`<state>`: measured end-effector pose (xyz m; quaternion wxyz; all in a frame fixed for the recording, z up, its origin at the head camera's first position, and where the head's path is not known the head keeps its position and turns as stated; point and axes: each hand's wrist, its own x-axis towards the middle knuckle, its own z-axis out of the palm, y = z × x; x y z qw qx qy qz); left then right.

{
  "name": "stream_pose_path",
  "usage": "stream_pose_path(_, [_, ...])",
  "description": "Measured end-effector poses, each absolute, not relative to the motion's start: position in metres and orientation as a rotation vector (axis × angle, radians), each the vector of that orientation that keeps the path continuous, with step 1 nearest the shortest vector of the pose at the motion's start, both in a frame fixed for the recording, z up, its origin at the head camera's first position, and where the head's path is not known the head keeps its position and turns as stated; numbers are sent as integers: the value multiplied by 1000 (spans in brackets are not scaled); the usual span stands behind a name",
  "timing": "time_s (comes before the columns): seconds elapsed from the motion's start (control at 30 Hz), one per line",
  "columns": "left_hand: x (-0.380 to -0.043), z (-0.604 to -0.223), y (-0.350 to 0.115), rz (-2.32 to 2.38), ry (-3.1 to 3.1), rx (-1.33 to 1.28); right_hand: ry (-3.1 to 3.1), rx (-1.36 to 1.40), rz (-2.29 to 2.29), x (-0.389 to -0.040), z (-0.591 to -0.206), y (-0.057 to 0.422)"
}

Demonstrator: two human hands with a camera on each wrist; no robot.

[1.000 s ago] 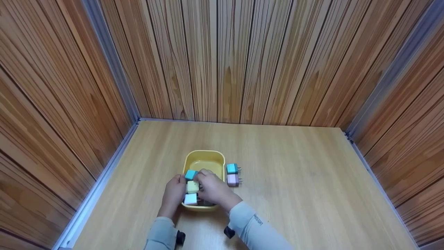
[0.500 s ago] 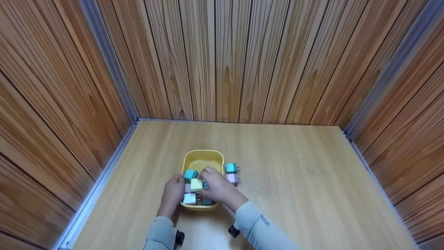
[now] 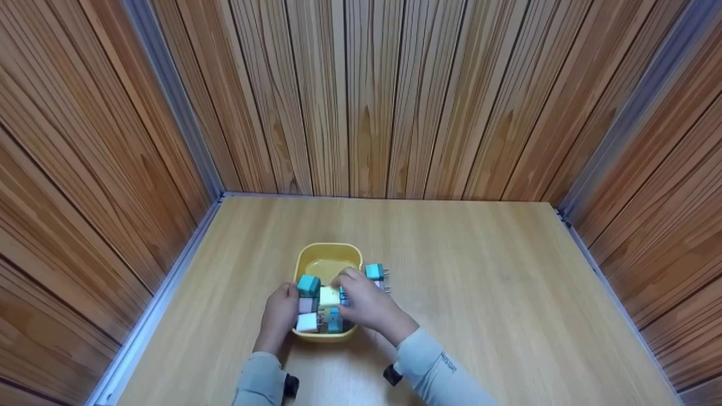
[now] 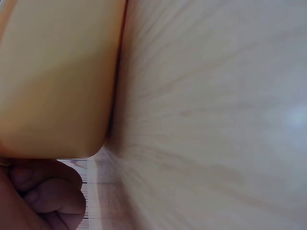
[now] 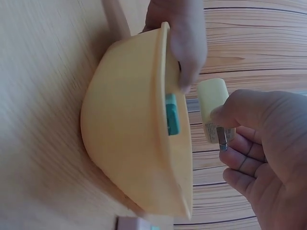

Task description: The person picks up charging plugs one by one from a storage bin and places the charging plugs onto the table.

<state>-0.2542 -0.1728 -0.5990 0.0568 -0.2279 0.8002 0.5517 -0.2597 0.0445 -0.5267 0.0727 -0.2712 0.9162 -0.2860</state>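
A yellow plastic tub (image 3: 304,263) holds several small plug chargers: a teal one (image 3: 308,285), a lilac one (image 3: 305,305), a white one (image 3: 307,322) and a blue one (image 3: 335,322) among them. My left hand (image 3: 277,316) grips the tub's left side, its thumb over the rim in the right wrist view and its curled fingers outside in the left wrist view. Above the tub, my right hand (image 3: 372,304) pinches a pale yellow charger (image 5: 212,98) between thumb and fingers. Metal prongs stick out of that charger towards the fingers.
Just right of the tub, a teal charger (image 3: 373,272) and a lilac charger (image 3: 379,285), partly hidden by the right hand, lie on the wooden table (image 3: 479,282). Wood-patterned panels (image 3: 372,101) enclose the table at the back and both sides.
My right hand has lifted the pale yellow charger and shifted right with it, uncovering the lilac and blue chargers in the tub. My left hand keeps its hold on the tub.
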Motion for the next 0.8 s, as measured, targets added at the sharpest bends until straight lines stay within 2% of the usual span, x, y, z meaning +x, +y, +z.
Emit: stream_pose_path(0.8, [-255,-599,-173,1640,2441,-681,2820,-839,-973,-257,-529,101])
